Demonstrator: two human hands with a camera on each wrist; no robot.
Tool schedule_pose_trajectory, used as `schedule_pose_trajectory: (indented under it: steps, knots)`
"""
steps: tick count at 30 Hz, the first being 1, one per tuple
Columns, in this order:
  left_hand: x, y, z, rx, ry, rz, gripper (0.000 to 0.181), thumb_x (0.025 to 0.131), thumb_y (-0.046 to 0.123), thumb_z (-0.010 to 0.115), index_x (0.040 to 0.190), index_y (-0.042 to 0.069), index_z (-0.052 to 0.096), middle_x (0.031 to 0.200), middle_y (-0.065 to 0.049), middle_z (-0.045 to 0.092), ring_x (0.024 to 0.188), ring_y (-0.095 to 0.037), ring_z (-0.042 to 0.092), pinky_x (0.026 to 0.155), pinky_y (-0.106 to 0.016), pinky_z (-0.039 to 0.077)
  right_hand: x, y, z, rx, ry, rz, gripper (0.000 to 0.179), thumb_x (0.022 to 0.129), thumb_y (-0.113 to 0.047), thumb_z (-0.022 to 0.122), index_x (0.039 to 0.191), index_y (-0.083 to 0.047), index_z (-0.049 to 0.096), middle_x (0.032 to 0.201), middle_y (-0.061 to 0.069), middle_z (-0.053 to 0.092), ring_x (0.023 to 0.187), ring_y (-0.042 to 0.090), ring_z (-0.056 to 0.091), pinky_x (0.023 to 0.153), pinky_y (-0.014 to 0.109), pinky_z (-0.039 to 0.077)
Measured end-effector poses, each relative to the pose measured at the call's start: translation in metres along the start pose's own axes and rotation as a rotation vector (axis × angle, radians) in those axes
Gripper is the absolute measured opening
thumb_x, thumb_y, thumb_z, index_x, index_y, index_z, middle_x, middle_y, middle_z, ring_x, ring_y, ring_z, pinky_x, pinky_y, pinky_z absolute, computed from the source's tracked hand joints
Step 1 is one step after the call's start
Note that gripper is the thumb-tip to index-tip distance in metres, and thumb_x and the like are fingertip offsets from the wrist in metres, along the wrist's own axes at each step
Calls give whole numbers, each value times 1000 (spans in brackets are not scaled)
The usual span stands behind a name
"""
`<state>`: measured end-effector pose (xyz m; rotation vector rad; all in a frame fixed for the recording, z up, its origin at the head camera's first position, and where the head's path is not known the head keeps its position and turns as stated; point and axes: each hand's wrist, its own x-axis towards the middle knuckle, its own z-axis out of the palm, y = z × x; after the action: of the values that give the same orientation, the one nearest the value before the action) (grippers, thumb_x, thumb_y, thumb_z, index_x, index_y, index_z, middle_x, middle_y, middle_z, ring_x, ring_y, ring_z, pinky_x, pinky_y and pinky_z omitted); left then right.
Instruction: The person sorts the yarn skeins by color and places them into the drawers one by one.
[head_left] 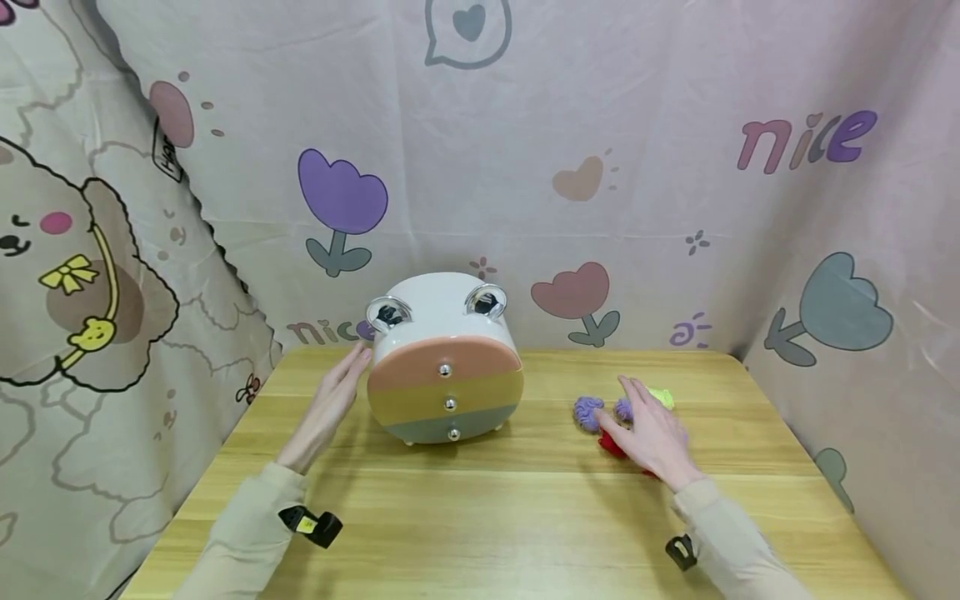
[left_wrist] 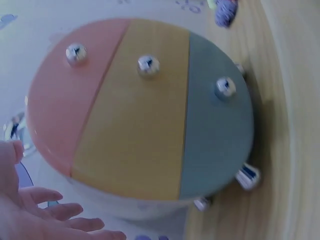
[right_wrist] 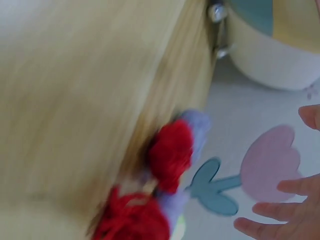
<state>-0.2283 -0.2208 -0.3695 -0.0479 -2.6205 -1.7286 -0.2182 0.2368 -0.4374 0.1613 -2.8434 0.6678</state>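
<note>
While the left grip [head_left: 335,400] flanks the drawer box [head_left: 412,406], the right grip [head_left: 654,429] hovers over yarn bundles [head_left: 587,414] — both grips spread.

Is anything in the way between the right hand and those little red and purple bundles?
Nothing visible is: in the head view the right hand is over the bundles, and the striped box stands apart, to their left.

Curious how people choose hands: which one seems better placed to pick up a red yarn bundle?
The right hand, I'd judge: it is close to the red yarn bundles, while the left hand is across the frog-shaped cabinet from them.
</note>
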Motion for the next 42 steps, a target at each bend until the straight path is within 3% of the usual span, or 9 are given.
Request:
schedule_pose_trajectory:
  steps: [7, 11, 17, 24, 31, 42]
  knots:
    - [0, 19, 7, -87, 61, -20, 68, 106, 49, 41, 161, 16, 18, 170, -3, 12, 159, -29, 8, 129, -50, 7, 4, -37, 4, 93, 22, -75, 74, 96, -49, 62, 152, -5, 40, 154, 24, 45, 138, 48, 46, 110, 67, 38]
    - [0, 26, 14, -121, 53, -19, 66, 107, 40, 44, 159, 8, 20, 170, -3, 13, 159, -26, 9, 129, -43, 10, 7, -60, 6, 153, 19, -117, 72, 94, -51, 64, 149, -8, 46, 148, 21, 54, 135, 45, 51, 110, 64, 40]
    - [-2, 32, 20, -106, 39, -31, 66, 108, 39, 42, 160, 7, 16, 170, -2, 9, 159, -25, 7, 129, -42, 10, 15, -86, 7, 283, 9, -178, 63, 93, -45, 68, 143, -10, 53, 134, 18, 65, 120, 38, 64, 97, 55, 52]
    - [-3, 33, 24, -77, 31, -33, 67, 108, 42, 40, 160, 8, 13, 170, -1, 6, 159, -29, 5, 129, -45, 9, 22, -116, 7, 386, 41, -247, 41, 89, -32, 75, 122, -8, 66, 104, 10, 74, 96, 24, 70, 86, 44, 57]
    - [0, 34, 28, -64, 27, -28, 67, 109, 42, 37, 160, 6, 12, 170, -5, 4, 159, -29, 6, 129, -44, 10, 31, -144, 13, 500, 47, -291, 29, 86, -22, 78, 108, -6, 68, 98, 8, 74, 90, 22, 69, 85, 41, 60]
    - [0, 39, 30, -42, 25, -38, 66, 109, 39, 38, 159, 3, 13, 170, -10, 5, 158, -33, 7, 129, -45, 10, 38, -175, 30, 637, 104, -317, 19, 83, -12, 80, 94, -1, 70, 84, 12, 76, 72, 19, 72, 68, 26, 60]
